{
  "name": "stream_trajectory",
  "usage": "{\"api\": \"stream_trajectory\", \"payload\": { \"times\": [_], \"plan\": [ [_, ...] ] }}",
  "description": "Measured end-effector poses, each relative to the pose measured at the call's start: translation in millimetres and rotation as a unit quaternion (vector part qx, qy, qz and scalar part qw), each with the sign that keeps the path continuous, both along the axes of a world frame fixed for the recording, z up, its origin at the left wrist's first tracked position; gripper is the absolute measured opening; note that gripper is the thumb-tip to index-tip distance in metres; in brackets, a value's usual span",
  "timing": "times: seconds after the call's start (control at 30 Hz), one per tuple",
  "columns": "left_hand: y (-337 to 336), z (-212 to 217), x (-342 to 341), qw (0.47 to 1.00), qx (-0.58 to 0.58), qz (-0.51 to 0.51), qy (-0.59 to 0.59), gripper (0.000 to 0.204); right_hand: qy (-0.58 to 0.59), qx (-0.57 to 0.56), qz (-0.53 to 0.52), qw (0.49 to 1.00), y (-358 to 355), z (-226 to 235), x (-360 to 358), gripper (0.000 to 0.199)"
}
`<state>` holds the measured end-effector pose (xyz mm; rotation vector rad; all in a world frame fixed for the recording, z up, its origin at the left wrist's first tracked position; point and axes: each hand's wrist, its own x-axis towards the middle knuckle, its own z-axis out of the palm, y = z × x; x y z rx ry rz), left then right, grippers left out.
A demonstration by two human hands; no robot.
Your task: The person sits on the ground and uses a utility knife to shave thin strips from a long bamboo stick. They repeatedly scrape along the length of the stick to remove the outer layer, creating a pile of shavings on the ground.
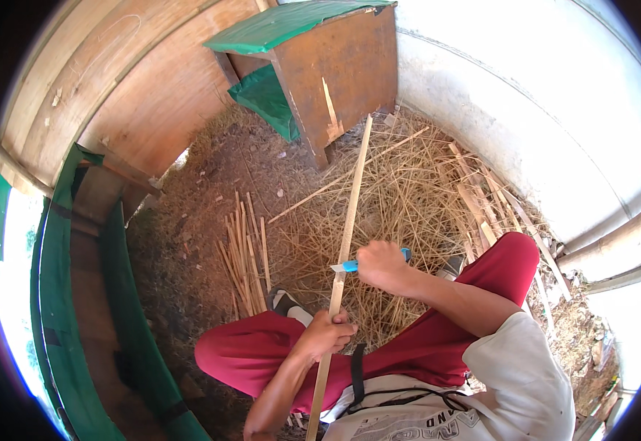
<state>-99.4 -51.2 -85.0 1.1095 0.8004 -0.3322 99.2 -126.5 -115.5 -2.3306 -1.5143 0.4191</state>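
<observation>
My left hand [326, 334] grips a long pale bamboo strip [351, 213] near its lower part; the strip runs from my lap up and away toward a wooden box. My right hand [383, 266] is closed on a knife with a blue handle [350, 265], its blade set against the strip's right edge just above my left hand. I sit with red trousers [247, 353] and both knees spread.
A bundle of cut bamboo sticks [243, 253] lies on the ground left of the strip. Thin shavings and slats [475, 198] pile up ahead and to the right. A wooden box with a green cover [320, 59] stands ahead, a white wall [556, 110] to the right, green-edged wooden frames [77, 309] on the left.
</observation>
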Motion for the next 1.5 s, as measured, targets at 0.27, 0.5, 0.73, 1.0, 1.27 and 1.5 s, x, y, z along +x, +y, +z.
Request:
{"api": "stream_trajectory", "payload": {
  "times": [0.27, 0.5, 0.73, 1.0, 1.27, 1.5],
  "plan": [
    [1.5, -3.1, -4.9, 0.998, -0.066, 0.024, -0.003, 0.044, -0.010, -0.022, 0.007, 1.000, 7.7, -1.7, -0.1, 0.015],
    [-4.0, -1.4, -6.7, 0.998, -0.056, 0.027, 0.005, 0.043, -0.015, 0.028, -0.020, 0.999, 11.3, -17.3, 7.9, 0.013],
    [-10.0, -1.4, -18.1, 0.998, -0.047, 0.011, 0.031, 0.043, -0.030, -0.022, -0.049, 0.998, 18.8, -24.6, 29.8, 0.014],
    [-15.1, 8.6, -39.5, 0.998, -0.015, -0.015, 0.055, 0.040, -0.061, 0.009, -0.083, 0.995, 22.0, -37.8, 43.6, 0.014],
    [-23.9, 29.3, -68.4, 0.994, 0.026, -0.059, 0.088, 0.037, -0.036, -0.038, -0.131, 0.990, 26.0, -41.8, 64.4, 0.017],
    [-22.2, 24.0, -121.0, 0.983, 0.096, -0.120, 0.101, 0.033, -0.025, -0.027, -0.161, 0.986, 22.5, -44.8, 77.9, 0.017]
  ]
}}
